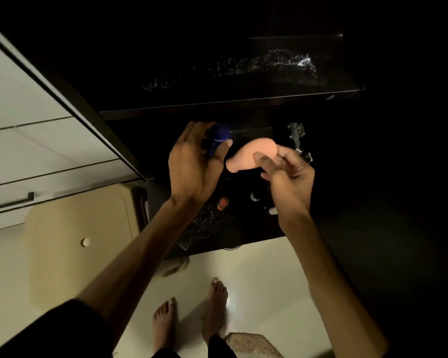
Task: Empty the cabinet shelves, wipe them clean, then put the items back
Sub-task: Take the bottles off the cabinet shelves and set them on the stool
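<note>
Both forearms reach forward and down into a dark cabinet, the hands meeting in front of its lower shelf (210,226). The left hand (192,161) is turned with its back toward the camera, wrist bent slightly inward, fingers and thumb wrapped loosely round a blue bottle (219,139) that stands roughly upright in its grasp, the cap end hidden in shadow. The right hand (285,166) comes in from the right with its wrist raised; thumb and fingertips pinch the near end of a curved peach-coloured plastic item (251,153) (its exact kind is not clear), which bears a small red-edged label and lies tilted between the two hands, just beside the left thumb. Below the hands, on the lower shelf, stand a small orange-capped bottle (223,203) and two dark small bottles (255,196) near the right wrist. The upper shelf (243,71) shows pale speckles across its dark surface. A metal hinge (296,136) sits on the cabinet's right side. Bare feet stand on pale floor tiles (256,280).
</note>
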